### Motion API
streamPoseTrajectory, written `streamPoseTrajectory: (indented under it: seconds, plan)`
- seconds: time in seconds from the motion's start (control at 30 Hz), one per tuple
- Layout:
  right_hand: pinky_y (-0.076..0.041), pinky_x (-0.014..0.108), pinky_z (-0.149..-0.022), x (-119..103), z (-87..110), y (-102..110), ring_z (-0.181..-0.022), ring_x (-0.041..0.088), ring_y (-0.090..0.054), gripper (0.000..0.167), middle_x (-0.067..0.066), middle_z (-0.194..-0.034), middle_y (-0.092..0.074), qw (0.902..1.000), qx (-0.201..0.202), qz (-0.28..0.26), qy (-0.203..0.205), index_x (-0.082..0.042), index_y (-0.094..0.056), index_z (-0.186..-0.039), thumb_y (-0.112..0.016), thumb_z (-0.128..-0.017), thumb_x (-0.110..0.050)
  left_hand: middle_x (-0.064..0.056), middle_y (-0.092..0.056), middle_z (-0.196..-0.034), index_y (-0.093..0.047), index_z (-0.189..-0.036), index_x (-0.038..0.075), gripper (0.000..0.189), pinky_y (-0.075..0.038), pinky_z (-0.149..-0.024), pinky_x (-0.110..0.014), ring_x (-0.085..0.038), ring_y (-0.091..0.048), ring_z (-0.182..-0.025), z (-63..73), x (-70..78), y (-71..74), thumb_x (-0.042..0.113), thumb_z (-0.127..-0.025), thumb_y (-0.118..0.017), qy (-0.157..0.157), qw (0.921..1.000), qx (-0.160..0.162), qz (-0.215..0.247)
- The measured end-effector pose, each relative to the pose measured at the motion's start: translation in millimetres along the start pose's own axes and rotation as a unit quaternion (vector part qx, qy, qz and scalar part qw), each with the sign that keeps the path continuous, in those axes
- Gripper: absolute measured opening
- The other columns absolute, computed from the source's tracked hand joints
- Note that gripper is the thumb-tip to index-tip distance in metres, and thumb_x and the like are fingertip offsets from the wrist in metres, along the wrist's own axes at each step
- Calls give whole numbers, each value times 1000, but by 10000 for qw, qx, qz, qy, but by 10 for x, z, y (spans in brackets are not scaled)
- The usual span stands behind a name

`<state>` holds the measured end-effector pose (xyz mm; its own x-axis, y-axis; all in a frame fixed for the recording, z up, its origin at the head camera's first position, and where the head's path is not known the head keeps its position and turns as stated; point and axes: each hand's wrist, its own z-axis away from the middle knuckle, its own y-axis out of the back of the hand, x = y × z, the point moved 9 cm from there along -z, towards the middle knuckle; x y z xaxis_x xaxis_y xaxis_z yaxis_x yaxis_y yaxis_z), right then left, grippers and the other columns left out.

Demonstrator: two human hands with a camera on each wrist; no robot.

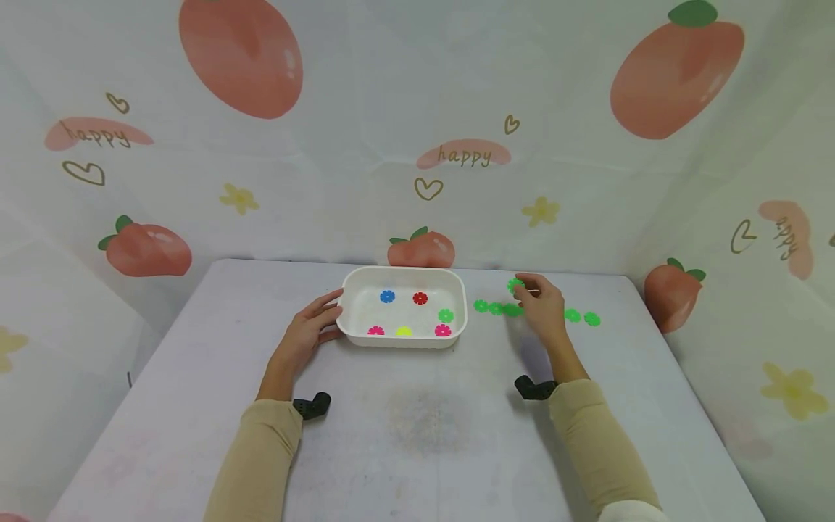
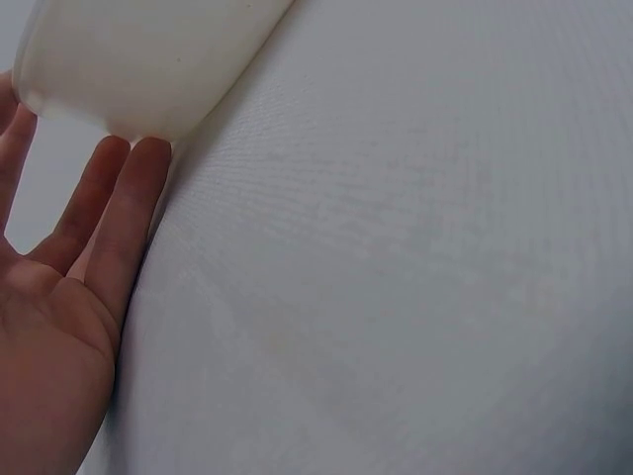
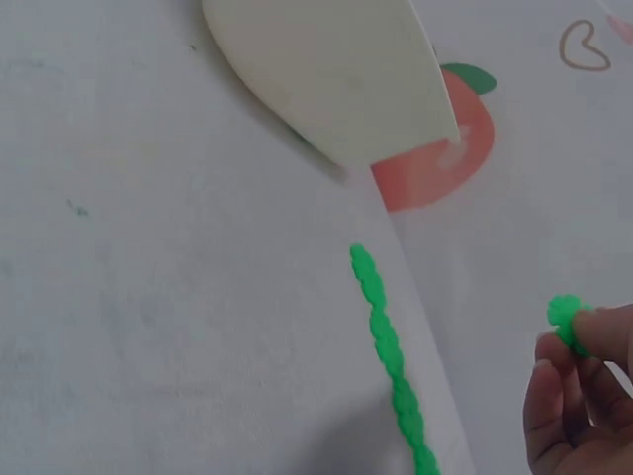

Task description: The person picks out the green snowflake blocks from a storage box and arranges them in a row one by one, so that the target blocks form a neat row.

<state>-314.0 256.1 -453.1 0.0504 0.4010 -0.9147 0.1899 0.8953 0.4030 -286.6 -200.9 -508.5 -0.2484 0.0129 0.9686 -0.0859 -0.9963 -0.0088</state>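
Observation:
A white plastic tray stands at the back of the table. At its left end rests my left hand, fingers extended with the tips against the tray's side, as the left wrist view also shows. My right hand pinches a green flower-shaped plastic piece between thumb and fingers, raised above the table. Below it a row of several green flower-shaped pieces runs to the right of the tray, partly hidden by the hand in the head view.
Inside the tray lie a blue piece, a red piece, a green piece, a yellow piece and two pink ones. A printed cloth hangs behind the white table.

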Motion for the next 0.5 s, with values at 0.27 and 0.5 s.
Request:
streamPoseTrajectory:
  seconds: [0.27,0.5]
  plan:
    - [-53,17,-76,94,41,295,-96,4,-63,39,1,-115,-68,9992,337,198,-115,-11,-64,-136,-61,-103,-30,-12,-49,-154,-47,-153,27,54,-59,-91,-22,-6,-65,-112,-12,3,-5,32,-102,-64,41,10000,-2,20]
    - [-47,12,-72,179,60,541,-96,-1,-55,37,-3,-114,-67,9964,693,412,-275,-12,-67,-133,-63,-101,-31,-12,-50,-154,-48,-153,26,54,-59,-91,-22,-6,-65,-112,-5,2,7,31,-102,-64,51,10000,35,39]
